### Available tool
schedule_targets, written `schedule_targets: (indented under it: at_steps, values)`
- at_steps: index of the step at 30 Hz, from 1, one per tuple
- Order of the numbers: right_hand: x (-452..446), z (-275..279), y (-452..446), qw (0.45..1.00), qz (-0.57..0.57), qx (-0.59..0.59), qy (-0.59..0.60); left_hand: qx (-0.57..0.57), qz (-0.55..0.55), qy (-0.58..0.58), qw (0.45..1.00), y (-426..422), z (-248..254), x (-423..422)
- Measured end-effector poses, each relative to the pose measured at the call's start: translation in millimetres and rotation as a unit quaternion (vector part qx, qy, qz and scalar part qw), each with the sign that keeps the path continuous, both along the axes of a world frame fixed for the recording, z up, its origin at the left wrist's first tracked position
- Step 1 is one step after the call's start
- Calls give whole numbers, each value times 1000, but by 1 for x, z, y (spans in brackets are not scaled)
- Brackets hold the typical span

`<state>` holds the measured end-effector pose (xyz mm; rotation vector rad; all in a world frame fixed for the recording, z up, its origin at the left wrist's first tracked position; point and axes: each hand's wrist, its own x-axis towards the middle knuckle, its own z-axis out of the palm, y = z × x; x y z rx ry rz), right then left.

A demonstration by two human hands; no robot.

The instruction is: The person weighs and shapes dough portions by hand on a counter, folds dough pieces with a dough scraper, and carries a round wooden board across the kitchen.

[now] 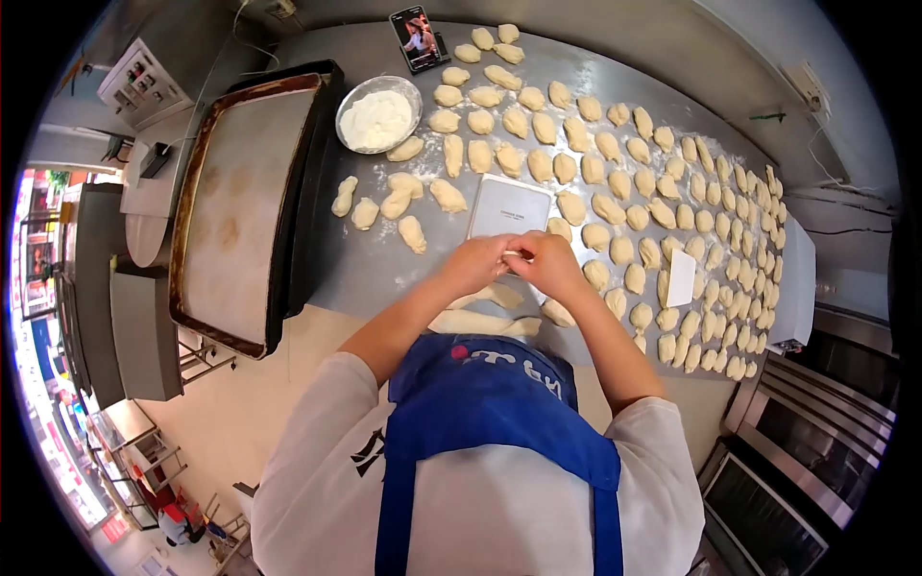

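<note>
My left hand [477, 263] and my right hand [549, 262] meet over the near edge of a flat scale [511, 207]. Their fingers are pinched together around a small pale bit, which looks like dough. Below my hands, long strips of dough [485, 324] lie near the table's front edge, partly behind my forearms and apron. Many small dough pieces [596, 237] spread in rows to the right of the scale. A few more dough pieces [412, 233] lie to its left on the floured metal table [370, 272].
A bowl of flour [379, 119] and a phone on a stand [419, 40] are at the back left. Stacked baking trays [240, 206] stand at the left. A white scraper [681, 278] lies among the dough pieces. Ovens [807, 432] are at the lower right.
</note>
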<state>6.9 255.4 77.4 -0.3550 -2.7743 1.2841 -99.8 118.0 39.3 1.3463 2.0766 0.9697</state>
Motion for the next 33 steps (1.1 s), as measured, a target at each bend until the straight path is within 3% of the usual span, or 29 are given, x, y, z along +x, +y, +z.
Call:
schedule_targets:
  at_steps: [2, 6, 7, 8, 10, 12, 14, 15, 17, 18, 20, 22, 24, 26, 30, 33]
  values:
    - [19, 1, 6, 999, -28, -42, -19, -71, -134, 49, 987, 6, -10, 1]
    - [42, -4, -21, 993, -89, -70, -29, -86, -247, 183, 948, 27, -19, -1]
    - [43, -1, -34, 970, -129, -203, -19, -96, -193, 204, 955, 38, -27, 0]
    - [43, 4, -46, 970, -131, -203, -19, -107, -139, 223, 959, 44, -34, 3]
    - [38, 23, -61, 927, -170, -330, 56, -97, -84, 239, 962, 49, -8, 5]
    - [41, 12, -52, 940, -204, -265, 65, -85, -31, 255, 963, 50, 3, 7]
    - [49, -4, -33, 871, -294, -346, 188, 84, -31, 424, 901, 42, -1, 8]
    - [57, -12, -22, 871, -293, -345, 190, 86, -31, 425, 900, 35, -1, 14]
    - [76, -27, -2, 881, -364, -265, 145, -121, -240, 233, 935, 11, -4, 34]
    - [82, -32, 4, 881, -364, -265, 144, -121, -241, 232, 935, -1, -13, 42]
    - [93, -38, 8, 917, -364, -154, 56, -203, -173, 190, 945, -23, -42, 55]
    - [92, -38, -2, 917, -364, -162, 16, -182, -175, 141, 957, -28, -56, 52]
    - [89, -53, -15, 878, -387, -260, 105, -162, -181, 89, 966, -33, -60, 52]
    - [87, -59, -23, 874, -403, -264, 52, -106, 2, -120, 987, -39, -56, 58]
    - [70, -68, -46, 894, -366, -257, 36, -65, 16, -183, 981, -42, -48, 52]
    - [60, -68, -60, 916, -320, -239, 35, -47, 37, -160, 985, -45, -49, 55]
